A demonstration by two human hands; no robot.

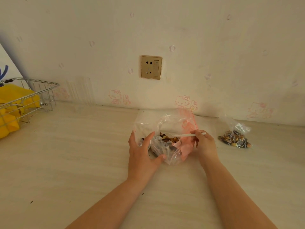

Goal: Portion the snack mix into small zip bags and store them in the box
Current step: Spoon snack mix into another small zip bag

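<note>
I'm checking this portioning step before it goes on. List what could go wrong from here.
1. The left hand holds a small zip bag with a floppy mouth; it may fold and nuts could miss it.
2. The right hand pinches the white spoon near its handle end, so a loaded scoop might tip.
3. The filled bag looks unsealed and could spill if bumped.

Clear zip bag point(166, 123) with red strip, mouth open, stands slumped before me, nuts point(168, 139) showing inside. White spoon point(189, 135) lies across its mouth. Small filled bag point(236, 138) lies well right, near wall.
</note>
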